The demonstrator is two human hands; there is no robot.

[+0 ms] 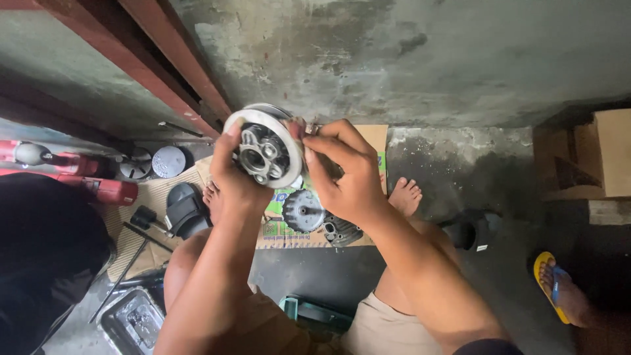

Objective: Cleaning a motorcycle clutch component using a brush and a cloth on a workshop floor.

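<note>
My left hand (231, 176) grips a round metal clutch assembly (264, 148) by its rim, held up in front of me with its hub facing the camera. My right hand (343, 172) closes its fingers on the assembly's right edge, a ring showing on one finger. Below the hands, on a flattened cardboard sheet (376, 137), lie a toothed round part (303, 211) and a dark metal casing piece (342, 231). My bare feet rest on the cardboard.
A round metal disc (169, 161) and a black part (186, 212) lie at the left, beside long tools (128, 263) and a metal tray (135, 322). A red machine (79, 177) sits far left. A cardboard box (595, 158) stands right; another person's sandalled foot (559, 289) is lower right.
</note>
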